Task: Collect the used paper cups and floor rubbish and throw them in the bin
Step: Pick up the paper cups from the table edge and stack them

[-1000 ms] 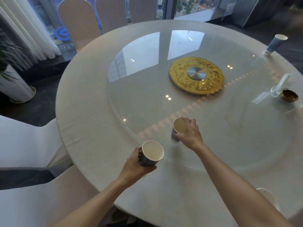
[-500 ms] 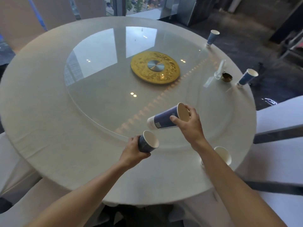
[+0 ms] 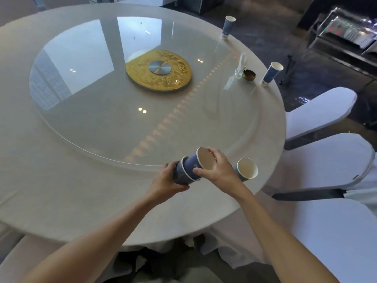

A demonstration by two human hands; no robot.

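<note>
Over table (image 3: pixel 81 190), both hands (image 3: pixel 220 172) nest two cups (image 3: pixel 193 166).

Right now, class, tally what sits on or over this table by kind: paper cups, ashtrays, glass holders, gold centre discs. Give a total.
Paper cups: 5, two nested in the hands, one beside the right hand, two at the far edge
Ashtray: 1
Glass holder: 1
Gold disc: 1
Total: 8

Round table (image 3: pixel 61 190), white-covered chairs (image 3: pixel 326 231)
</note>
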